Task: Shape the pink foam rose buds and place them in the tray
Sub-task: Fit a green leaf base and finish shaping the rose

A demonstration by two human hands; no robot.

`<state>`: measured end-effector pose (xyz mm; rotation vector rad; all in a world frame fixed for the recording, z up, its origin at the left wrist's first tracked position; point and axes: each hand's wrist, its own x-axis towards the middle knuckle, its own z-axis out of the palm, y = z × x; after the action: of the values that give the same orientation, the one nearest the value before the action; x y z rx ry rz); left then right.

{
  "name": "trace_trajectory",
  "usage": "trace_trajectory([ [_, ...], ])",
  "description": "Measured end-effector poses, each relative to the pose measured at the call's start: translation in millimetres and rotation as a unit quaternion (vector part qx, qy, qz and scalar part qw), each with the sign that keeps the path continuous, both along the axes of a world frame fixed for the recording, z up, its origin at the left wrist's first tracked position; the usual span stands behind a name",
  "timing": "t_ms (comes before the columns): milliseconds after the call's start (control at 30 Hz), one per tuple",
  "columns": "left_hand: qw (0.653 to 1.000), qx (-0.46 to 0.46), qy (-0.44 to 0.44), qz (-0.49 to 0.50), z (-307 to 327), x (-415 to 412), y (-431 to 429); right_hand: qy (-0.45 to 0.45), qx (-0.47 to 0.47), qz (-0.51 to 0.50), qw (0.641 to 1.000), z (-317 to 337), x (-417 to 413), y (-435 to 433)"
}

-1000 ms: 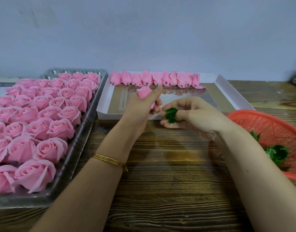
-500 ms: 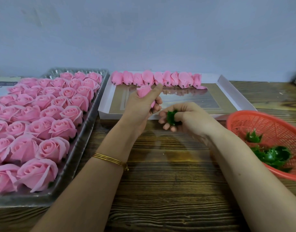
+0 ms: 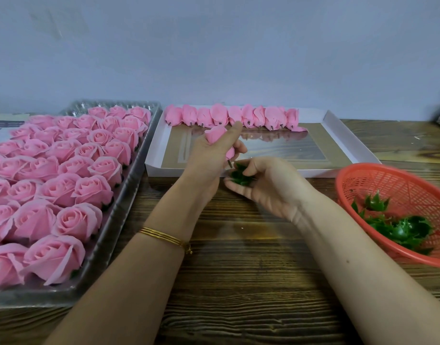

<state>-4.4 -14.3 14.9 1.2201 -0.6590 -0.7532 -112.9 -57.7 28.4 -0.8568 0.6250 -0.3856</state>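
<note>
Your left hand (image 3: 211, 158) has its grip clamped round a pink rose bud (image 3: 215, 133), stem down, above the white box's (image 3: 313, 171) near edge. Your right hand (image 3: 271, 188) pinches a green calyx (image 3: 240, 176) just beneath the stem. The tray (image 3: 114, 230) of finished roses sits left on the tabletop (image 3: 238, 282).

Single head-worn wide-angle view, aimed forward and down across a table.

The camera sits above the near edge of the table (image 3: 238, 282), close over it, and faces 12 o'clock toward the wall (image 3: 214, 46), which fills the upper part of the frame. The left hand (image 3: 206, 160) and right hand (image 3: 271, 188) reach in from 6 o'clock and meet near the centre. The tray (image 3: 129, 194) lies at 9 o'clock, cropped by the left border, the box (image 3: 350, 144) at 12 to 1 o'clock, and the basket (image 3: 388, 185) at 3 o'clock, cropped by the right border.
</note>
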Motion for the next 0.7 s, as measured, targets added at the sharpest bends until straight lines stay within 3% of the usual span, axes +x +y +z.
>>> trace_trajectory([
  [233,0.999,0.022,-0.045,-0.015,0.0,-2.1,-0.5,-0.065,0.040,0.004,0.997,-2.2,1.1,1.7],
  [433,0.995,0.026,-0.099,-0.014,-3.0,-6.0,-0.4,-0.071,-0.006,0.027,0.997,-3.4,3.1,0.8],
  [700,0.995,0.038,-0.094,-0.015,-2.6,-5.2,0.6,-0.054,-0.039,0.041,0.997,-10.2,0.7,-5.6],
])
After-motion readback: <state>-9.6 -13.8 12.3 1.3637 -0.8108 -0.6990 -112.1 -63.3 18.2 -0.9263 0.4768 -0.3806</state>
